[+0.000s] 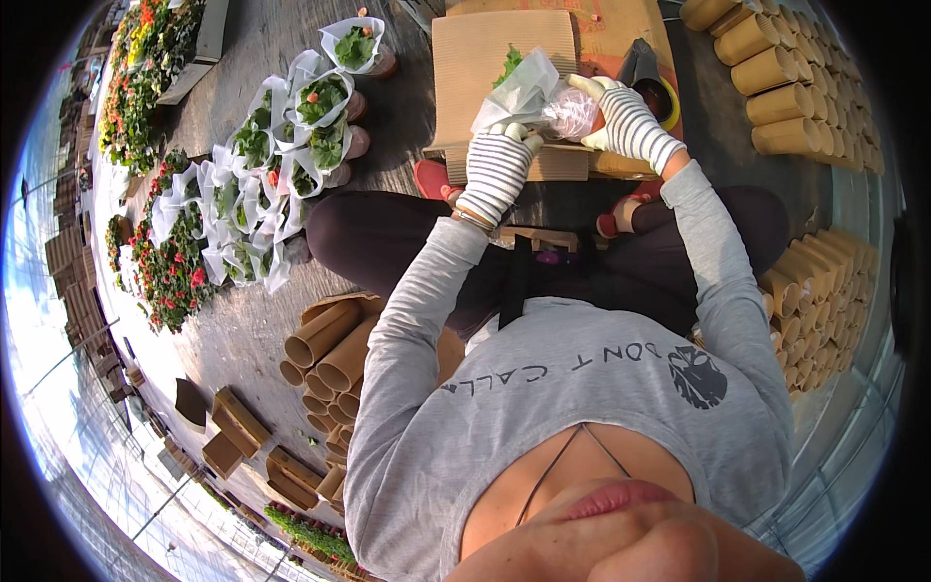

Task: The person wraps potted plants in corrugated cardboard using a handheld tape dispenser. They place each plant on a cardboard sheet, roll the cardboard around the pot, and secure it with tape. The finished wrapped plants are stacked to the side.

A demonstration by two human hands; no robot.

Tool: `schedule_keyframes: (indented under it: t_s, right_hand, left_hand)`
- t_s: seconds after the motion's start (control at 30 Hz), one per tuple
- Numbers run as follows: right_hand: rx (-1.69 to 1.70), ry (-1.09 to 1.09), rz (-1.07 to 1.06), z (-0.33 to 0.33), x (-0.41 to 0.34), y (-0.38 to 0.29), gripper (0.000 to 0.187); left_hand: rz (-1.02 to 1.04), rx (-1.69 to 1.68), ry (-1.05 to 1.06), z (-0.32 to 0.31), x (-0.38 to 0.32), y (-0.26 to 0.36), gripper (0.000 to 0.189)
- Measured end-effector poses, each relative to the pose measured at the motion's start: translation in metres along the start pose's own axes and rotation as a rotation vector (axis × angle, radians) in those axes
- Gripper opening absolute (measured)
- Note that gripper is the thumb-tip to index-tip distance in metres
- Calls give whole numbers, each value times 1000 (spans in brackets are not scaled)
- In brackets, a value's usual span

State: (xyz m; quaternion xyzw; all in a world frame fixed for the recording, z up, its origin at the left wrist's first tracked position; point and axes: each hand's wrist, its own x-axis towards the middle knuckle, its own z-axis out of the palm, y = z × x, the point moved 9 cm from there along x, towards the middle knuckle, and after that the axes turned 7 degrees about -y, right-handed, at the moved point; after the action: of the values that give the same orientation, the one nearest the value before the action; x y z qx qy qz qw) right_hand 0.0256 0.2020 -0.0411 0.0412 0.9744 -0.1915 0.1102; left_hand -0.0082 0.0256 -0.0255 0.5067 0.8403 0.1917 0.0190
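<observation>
A potted plant in a white paper sleeve (520, 87) lies on its side over a sheet of corrugated cardboard (502, 36). Its pot, wrapped in clear film (571, 110), points right. My right hand (629, 120), in a striped knit glove, grips the pot's base. My left hand (502, 164), gloved alike, is at the lower edge of the sleeve and the cardboard's near edge; its fingertips are curled, and what they pinch is hard to tell. Right of my right hand, a tape dispenser (640, 65) and a roll of tape (673, 105) lie on a cardboard box (618, 22).
Sleeved potted plants (320, 102) stand on the floor at the left, beside red-flowering plants (174, 269). Cardboard tubes are stacked at the upper right (782, 105), lower right (814, 298) and lower left (324, 338). Opened cardboard pieces (240, 422) lie further off at the lower left.
</observation>
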Motion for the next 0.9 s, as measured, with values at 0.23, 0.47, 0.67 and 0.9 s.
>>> schedule_keyframes:
  t_s: [0.23, 0.47, 0.67, 0.9]
  right_hand:
    - [95, -62, -80, 14, 7, 5, 99]
    - [56, -244, -15, 11, 11, -2, 105]
    - [-26, -224, -2, 4, 17, -24, 98]
    - [248, -228, 12, 33, 49, 20, 74]
  left_hand:
    - [-64, -14, 16, -6, 0, -15, 12]
    - [-227, -93, -118, 9, 8, -31, 16]
    - [-249, -111, -148, 10, 12, -37, 16]
    - [196, -46, 257, -41, 17, 29, 45]
